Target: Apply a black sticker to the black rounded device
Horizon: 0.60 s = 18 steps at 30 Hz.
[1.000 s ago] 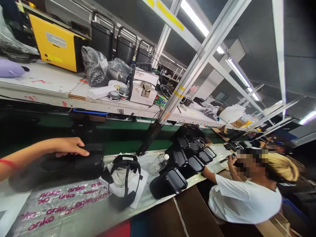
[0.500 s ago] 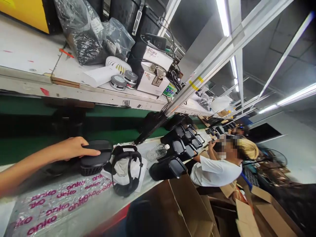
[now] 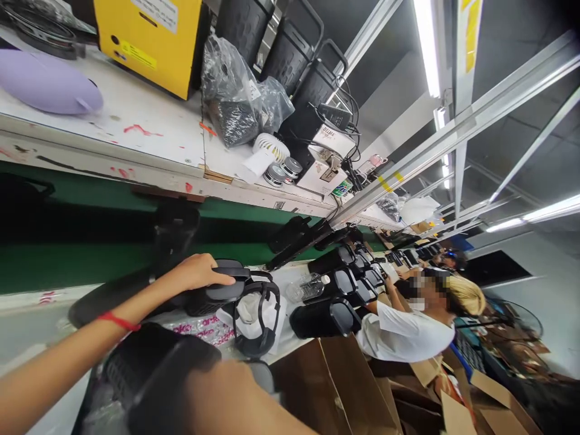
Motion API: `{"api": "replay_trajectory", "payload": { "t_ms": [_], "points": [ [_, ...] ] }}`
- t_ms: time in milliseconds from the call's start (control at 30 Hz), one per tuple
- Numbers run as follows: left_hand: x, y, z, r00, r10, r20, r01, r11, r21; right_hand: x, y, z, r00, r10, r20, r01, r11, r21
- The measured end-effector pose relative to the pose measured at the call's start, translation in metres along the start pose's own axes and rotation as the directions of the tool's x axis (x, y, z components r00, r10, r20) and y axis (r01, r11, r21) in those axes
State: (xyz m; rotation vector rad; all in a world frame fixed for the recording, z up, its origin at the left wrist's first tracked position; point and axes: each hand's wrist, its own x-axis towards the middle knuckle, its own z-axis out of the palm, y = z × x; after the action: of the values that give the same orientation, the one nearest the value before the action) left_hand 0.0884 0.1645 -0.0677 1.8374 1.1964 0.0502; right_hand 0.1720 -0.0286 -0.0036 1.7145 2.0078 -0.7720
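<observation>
My left hand (image 3: 198,273) lies palm down on top of a black mesh speaker (image 3: 216,294) that rests on its side on the bench, fingers curled over it. A red band circles that wrist. Close to the camera a second black speaker with a handle (image 3: 149,370) fills the lower left. My right forearm (image 3: 235,402) runs along the bottom edge beside it; the right hand itself is hidden behind that speaker. A black strap harness on white cloth (image 3: 259,314) lies just right of the left hand.
Further right stand a clear water bottle (image 3: 309,287) and a row of black speakers (image 3: 324,318). A seated co-worker in a white shirt (image 3: 401,335) works beyond them. Cardboard boxes (image 3: 335,386) sit below the bench edge. A shelf above carries a yellow box (image 3: 149,42) and bagged parts.
The view has swung left and down. My left hand has stayed on the black speaker. A second black speaker and my right forearm have come into the bottom of the view.
</observation>
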Motion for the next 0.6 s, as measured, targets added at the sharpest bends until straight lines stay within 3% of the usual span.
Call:
{"api": "replay_trajectory", "payload": {
  "t_ms": [100, 200, 333, 467, 600],
  "points": [
    [-0.003, 0.002, -0.001, 1.000, 0.000, 0.008, 0.000, 1.000, 0.008, 0.037, -0.029, -0.012, 0.998, -0.038, 0.049, 0.040, 0.999, -0.031],
    [-0.004, 0.002, -0.001, 1.000, 0.001, -0.012, -0.001, 1.000, 0.014, 0.049, -0.041, -0.011, 1.000, -0.007, 0.018, 0.008, 0.999, -0.051],
    [-0.004, 0.002, 0.001, 1.000, -0.003, -0.021, 0.003, 1.000, -0.003, 0.048, -0.038, 0.013, 0.997, 0.058, 0.053, -0.055, 0.997, -0.057],
    [-0.005, 0.002, 0.004, 0.999, -0.004, -0.037, 0.003, 1.000, -0.024, 0.044, -0.029, 0.034, 1.000, -0.007, 0.000, 0.007, 0.996, -0.094],
    [-0.006, 0.003, 0.004, 0.999, -0.006, -0.043, 0.005, 1.000, -0.030, 0.042, -0.028, 0.037, 0.998, -0.043, -0.041, 0.035, 0.985, -0.168]
  ]
}}
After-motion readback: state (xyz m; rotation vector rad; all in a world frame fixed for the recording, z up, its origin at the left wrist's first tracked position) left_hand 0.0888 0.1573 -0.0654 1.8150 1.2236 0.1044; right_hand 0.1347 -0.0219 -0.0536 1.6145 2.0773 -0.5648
